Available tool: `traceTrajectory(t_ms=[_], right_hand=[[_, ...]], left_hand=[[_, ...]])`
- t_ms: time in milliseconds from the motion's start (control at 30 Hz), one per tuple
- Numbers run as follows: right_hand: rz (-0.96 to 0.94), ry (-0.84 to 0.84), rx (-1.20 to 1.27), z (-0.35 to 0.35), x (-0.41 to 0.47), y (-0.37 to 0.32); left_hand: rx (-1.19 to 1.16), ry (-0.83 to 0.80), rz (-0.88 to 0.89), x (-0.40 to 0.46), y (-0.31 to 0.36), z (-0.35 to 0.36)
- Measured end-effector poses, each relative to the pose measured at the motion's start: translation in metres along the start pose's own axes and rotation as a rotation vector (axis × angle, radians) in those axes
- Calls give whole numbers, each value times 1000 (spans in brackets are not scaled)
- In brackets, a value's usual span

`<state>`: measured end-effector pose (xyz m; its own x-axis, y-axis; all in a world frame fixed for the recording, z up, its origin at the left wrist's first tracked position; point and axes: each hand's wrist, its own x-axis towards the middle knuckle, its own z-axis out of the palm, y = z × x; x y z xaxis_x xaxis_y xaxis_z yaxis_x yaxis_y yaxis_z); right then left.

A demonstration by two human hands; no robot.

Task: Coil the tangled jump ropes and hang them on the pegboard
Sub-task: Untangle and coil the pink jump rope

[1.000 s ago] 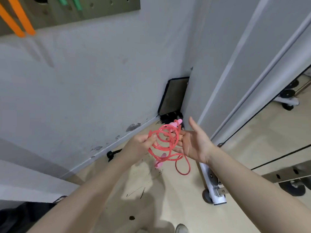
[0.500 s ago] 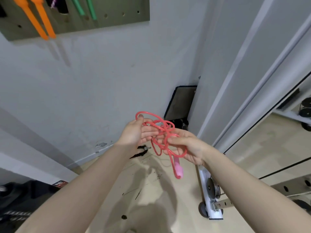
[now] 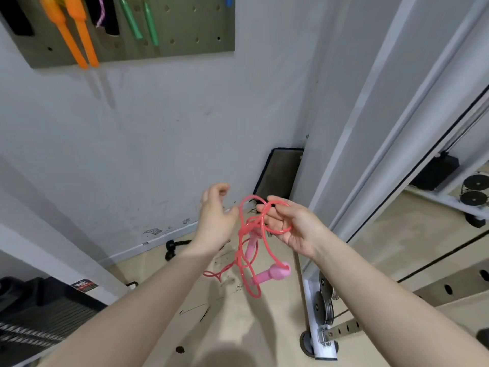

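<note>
1 pink jump rope (image 3: 250,242) hangs tangled from the right hand (image 3: 291,226), which grasps its loops; 2 pink handles (image 3: 270,274) dangle. The left hand (image 3: 215,221) is released just beside it. The pegboard (image 3: 185,30), upper left, holds 2 orange handles (image 3: 76,38) and 2 green handles (image 3: 140,22).

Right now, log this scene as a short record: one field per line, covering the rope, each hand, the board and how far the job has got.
rope: pink jump rope, loose tangled loops, not coiled
rope handles: two pink handles dangling below the hands
right hand: fingers curled round the upper loops
left hand: beside the rope, fingers loosely curled, holding nothing
pegboard: on the wall above, orange handles and green handles hanging on it
progress: rope not yet hung
</note>
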<state>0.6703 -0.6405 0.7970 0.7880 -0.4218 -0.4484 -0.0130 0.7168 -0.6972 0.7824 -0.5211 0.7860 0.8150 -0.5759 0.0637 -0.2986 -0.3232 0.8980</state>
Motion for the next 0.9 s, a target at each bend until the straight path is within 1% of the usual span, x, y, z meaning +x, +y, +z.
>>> traceTrajectory(t_ms=[33,67,133,167,233,267,300,333,367,400,433,467,500,567,633,700,767,833,867,900], right_hand=[[-4,-28,79,0,-2,-2],[-15,-49,132,0,-3,-4],[-44,-64,171,0,-8,-9],[-53,-66,163,-1,-11,-11],[-57,-61,86,-2,-17,-14],[-53,-38,-11,-2,-19,-15],[-49,0,-168,-1,-22,-17],[-53,55,-381,-2,-22,-18],[-84,111,-600,-3,-22,-19],[-141,157,-763,-3,-21,-20],[-193,178,-830,-4,-20,-20],[-225,167,-797,-4,-19,-20],[-240,121,-701,-4,-19,-19],[-244,-43,-525,-4,-20,-20],[-151,-196,-464,-6,-22,-23],[-12,-275,-443,-7,-23,-29],[97,-337,-519,-6,-25,-34],[118,-360,-754,0,-26,-36],[106,-342,-862,3,-26,-36],[81,-313,-921,6,-24,-35]], left_hand=[[-10,-34,112,-7,6,2],[-70,-137,153,-14,13,4],[-219,-386,129,-28,23,5],[-255,-460,130,-31,23,6],[-253,-523,135,-29,17,6],[-228,-542,122,-26,14,5],[-208,-561,104,-25,13,2],[-196,-575,90,-23,10,1],[-198,-595,80,-21,8,1],[-209,-603,72,-20,5,0],[-224,-601,72,-20,4,0],[-239,-585,76,-19,3,-1],[-259,-558,70,-18,3,-2],[-304,-497,36,-17,3,-5],[-258,-460,69,-15,2,-8],[-163,-412,106,-14,2,-10],[-140,-355,118,-10,2,-13],[-213,-440,110,-9,3,-16],[-255,-493,113,-10,4,-16],[-281,-519,125,-11,2,-16]])
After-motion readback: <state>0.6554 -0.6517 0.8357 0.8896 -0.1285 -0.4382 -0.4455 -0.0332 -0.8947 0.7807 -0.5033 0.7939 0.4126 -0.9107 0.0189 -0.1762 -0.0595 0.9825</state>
